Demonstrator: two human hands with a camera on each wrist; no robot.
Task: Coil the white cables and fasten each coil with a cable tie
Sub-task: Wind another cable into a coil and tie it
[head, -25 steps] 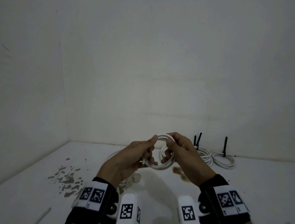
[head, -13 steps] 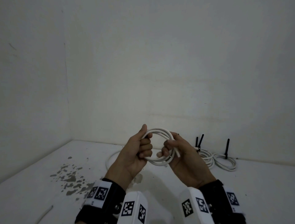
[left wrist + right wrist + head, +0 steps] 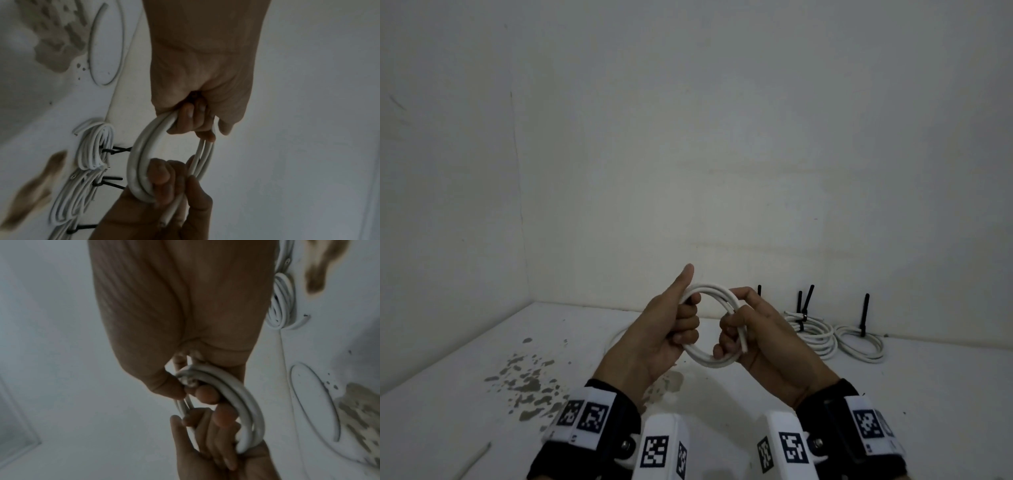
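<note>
Both hands hold one white cable coil [image 3: 717,356] in the air above the worktop [image 3: 893,404], in front of the person. The left hand [image 3: 664,339] has its fingers curled through the coil's left side, thumb raised clear. The right hand [image 3: 748,334] has its fingers curled round the right side, and the cut cable end [image 3: 743,341] hangs just below those fingers. No tie is on this coil.

At the back of the worktop, against the wall, lie finished coils [image 3: 813,330], each with a black cable tie [image 3: 863,313] standing upright from it. A loose white cable [image 3: 107,43] lies on the worktop to the left, not yet coiled.

Risks, as judged:
- The free end is not tucked in; if the right hand relaxes, the outer turn is likely to spring loose and the coil to open
- No spare tie is visible. Fetching one means holding with a single hand, and the turns may then slip apart
- The turns lie unevenly at the top; a tie closed there could miss one strand

Stains mark the worktop [image 3: 527,380]
</note>
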